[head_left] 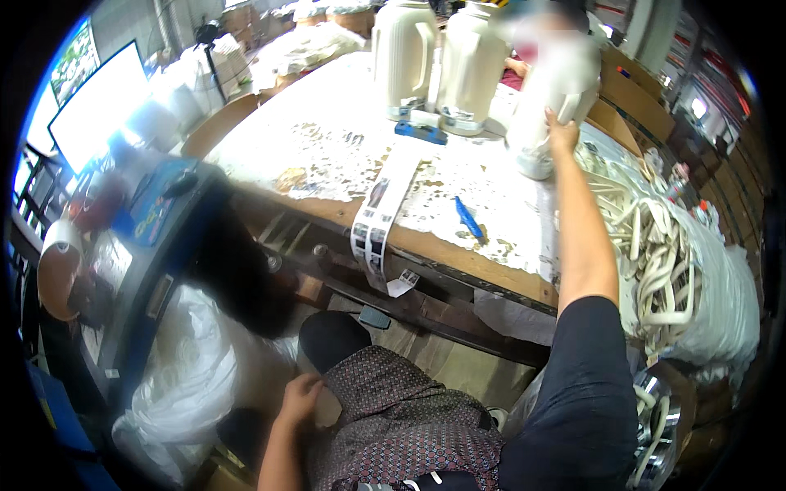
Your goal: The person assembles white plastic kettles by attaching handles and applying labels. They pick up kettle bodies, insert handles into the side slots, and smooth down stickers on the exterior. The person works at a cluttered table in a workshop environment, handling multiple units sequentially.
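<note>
My right arm reaches across the worktable, and my right hand grips a cream-coloured vacuum jug near the far right of the tabletop. The jug's upper part is blurred. Two similar jugs with side handles, one on the left and one nearer the middle, stand upright at the back. Down beside my lap is my left hand, its fingers curled; a pale patch shows next to it, and what it holds, if anything, is unclear.
A strip of printed labels hangs over the table's front edge, below a blue holder. A blue utility knife lies nearby. At right bulges a plastic bag of cream handles; at left stands a blue-and-grey machine.
</note>
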`<act>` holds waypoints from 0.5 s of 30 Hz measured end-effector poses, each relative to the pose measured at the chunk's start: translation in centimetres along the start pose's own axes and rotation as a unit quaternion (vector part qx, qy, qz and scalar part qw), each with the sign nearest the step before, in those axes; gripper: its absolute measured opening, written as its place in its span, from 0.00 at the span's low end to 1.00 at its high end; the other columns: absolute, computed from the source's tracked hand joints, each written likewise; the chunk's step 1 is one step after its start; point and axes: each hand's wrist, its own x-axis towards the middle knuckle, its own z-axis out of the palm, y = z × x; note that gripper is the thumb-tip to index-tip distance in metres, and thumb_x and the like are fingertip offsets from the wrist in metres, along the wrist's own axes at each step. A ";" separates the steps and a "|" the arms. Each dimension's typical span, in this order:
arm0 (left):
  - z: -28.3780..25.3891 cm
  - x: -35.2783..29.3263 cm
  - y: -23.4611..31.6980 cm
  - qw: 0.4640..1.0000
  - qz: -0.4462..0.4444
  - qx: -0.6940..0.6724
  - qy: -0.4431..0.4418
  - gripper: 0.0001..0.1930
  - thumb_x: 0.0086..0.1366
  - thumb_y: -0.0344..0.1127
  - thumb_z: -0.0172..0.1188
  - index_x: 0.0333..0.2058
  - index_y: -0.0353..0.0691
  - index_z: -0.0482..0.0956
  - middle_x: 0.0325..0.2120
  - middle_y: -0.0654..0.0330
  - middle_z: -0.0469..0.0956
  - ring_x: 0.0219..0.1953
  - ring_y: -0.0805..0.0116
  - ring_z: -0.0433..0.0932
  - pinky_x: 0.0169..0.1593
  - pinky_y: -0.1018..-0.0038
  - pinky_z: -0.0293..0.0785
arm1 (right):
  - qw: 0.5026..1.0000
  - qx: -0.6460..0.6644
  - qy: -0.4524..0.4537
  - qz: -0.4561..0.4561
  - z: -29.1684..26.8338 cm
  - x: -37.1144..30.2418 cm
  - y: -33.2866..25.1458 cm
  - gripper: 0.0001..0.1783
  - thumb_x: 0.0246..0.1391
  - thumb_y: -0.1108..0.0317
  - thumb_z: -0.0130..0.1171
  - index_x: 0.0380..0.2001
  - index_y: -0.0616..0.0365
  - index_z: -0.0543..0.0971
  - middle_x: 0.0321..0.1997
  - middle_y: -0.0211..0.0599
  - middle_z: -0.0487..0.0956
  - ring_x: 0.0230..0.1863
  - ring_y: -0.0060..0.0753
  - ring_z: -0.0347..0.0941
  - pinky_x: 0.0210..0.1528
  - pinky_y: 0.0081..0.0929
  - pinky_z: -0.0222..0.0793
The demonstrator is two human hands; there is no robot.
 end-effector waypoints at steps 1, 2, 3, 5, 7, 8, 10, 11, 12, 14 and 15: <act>0.7 0.4 0.4 0.997 0.043 0.061 0.015 0.08 0.60 0.30 0.61 0.37 0.32 0.80 0.32 0.50 0.80 0.36 0.62 0.80 0.41 0.71 0.73 | 0.989 -0.145 -0.031 -0.012 -1.1 3.2 1.7 0.38 0.44 0.51 0.72 0.53 0.67 0.73 0.44 0.52 0.80 0.44 0.41 0.77 0.48 0.35 0.70; -0.3 -1.4 -0.1 0.995 0.025 0.098 0.024 0.09 0.59 0.32 0.62 0.37 0.33 0.80 0.33 0.49 0.80 0.36 0.57 0.80 0.40 0.69 0.74 | 0.971 -0.237 0.001 -0.004 3.7 -1.2 -0.3 0.43 0.44 0.52 0.71 0.58 0.66 0.66 0.53 0.57 0.73 0.53 0.47 0.71 0.55 0.40 0.65; -0.9 -3.0 -0.5 0.991 0.013 0.128 0.032 0.11 0.58 0.33 0.63 0.38 0.34 0.80 0.34 0.47 0.80 0.36 0.53 0.80 0.40 0.66 0.74 | 0.943 -0.330 0.040 -0.007 6.6 -6.3 -4.2 0.49 0.44 0.52 0.70 0.63 0.66 0.60 0.61 0.61 0.67 0.62 0.53 0.65 0.62 0.44 0.60; -0.7 -1.6 1.2 0.993 -0.038 0.111 -0.004 0.13 0.58 0.38 0.63 0.38 0.37 0.82 0.36 0.47 0.81 0.40 0.50 0.79 0.44 0.62 0.74 | 0.923 -0.255 0.053 -0.282 7.4 -7.9 -3.5 0.51 0.45 0.54 0.70 0.66 0.62 0.56 0.65 0.57 0.63 0.65 0.57 0.59 0.66 0.49 0.54; -0.5 -1.5 0.9 0.991 -0.063 0.118 -0.010 0.13 0.57 0.39 0.63 0.38 0.38 0.82 0.36 0.48 0.81 0.40 0.49 0.79 0.44 0.61 0.75 | 0.917 -0.042 -0.205 -0.339 11.1 -16.8 -9.7 0.30 0.47 0.58 0.69 0.52 0.58 0.75 0.56 0.43 0.75 0.54 0.43 0.72 0.58 0.39 0.65; -0.5 -1.4 -0.7 0.990 -0.052 0.133 -0.014 0.13 0.56 0.37 0.64 0.38 0.36 0.82 0.35 0.48 0.80 0.38 0.49 0.80 0.41 0.61 0.75 | 0.880 0.032 -0.394 -0.263 12.1 -21.6 -12.9 0.24 0.49 0.59 0.68 0.48 0.56 0.78 0.51 0.37 0.78 0.50 0.40 0.74 0.54 0.33 0.68; 0.4 -1.3 -3.2 0.988 -0.039 0.146 -0.027 0.13 0.55 0.36 0.64 0.38 0.36 0.81 0.34 0.48 0.80 0.37 0.48 0.80 0.40 0.61 0.75 | 0.838 -0.047 -0.455 -0.299 14.4 -27.1 -13.6 0.24 0.47 0.55 0.69 0.46 0.53 0.80 0.47 0.38 0.79 0.52 0.40 0.72 0.55 0.33 0.67; 0.2 -1.2 -3.1 0.985 -0.047 0.161 -0.048 0.13 0.55 0.36 0.64 0.38 0.36 0.81 0.34 0.47 0.80 0.37 0.48 0.79 0.40 0.60 0.75 | 0.840 -0.063 -0.447 -0.302 14.7 -28.8 -15.0 0.24 0.46 0.53 0.69 0.45 0.53 0.81 0.46 0.39 0.79 0.52 0.40 0.71 0.56 0.34 0.66; 0.2 -1.4 -2.9 0.980 -0.055 0.177 -0.069 0.14 0.55 0.37 0.64 0.38 0.36 0.81 0.34 0.47 0.80 0.37 0.47 0.79 0.41 0.60 0.75 | 0.851 -0.120 -0.432 -0.272 15.6 -30.1 -14.1 0.24 0.46 0.52 0.69 0.45 0.53 0.82 0.46 0.40 0.78 0.53 0.41 0.71 0.56 0.34 0.66; 0.0 -0.9 -1.8 0.973 -0.083 0.194 -0.090 0.15 0.55 0.41 0.63 0.37 0.36 0.82 0.34 0.45 0.80 0.38 0.46 0.78 0.43 0.58 0.74 | 0.872 -0.166 -0.406 -0.216 16.9 -31.0 -13.3 0.25 0.45 0.52 0.70 0.44 0.56 0.82 0.47 0.43 0.77 0.53 0.42 0.71 0.55 0.33 0.67; -0.4 -0.7 -1.5 0.971 -0.086 0.201 -0.098 0.16 0.55 0.41 0.63 0.37 0.35 0.82 0.33 0.45 0.80 0.38 0.46 0.78 0.43 0.57 0.74 | 0.883 -0.132 -0.414 -0.178 17.6 -31.0 -12.7 0.25 0.44 0.53 0.71 0.43 0.56 0.82 0.47 0.43 0.77 0.52 0.41 0.72 0.54 0.32 0.68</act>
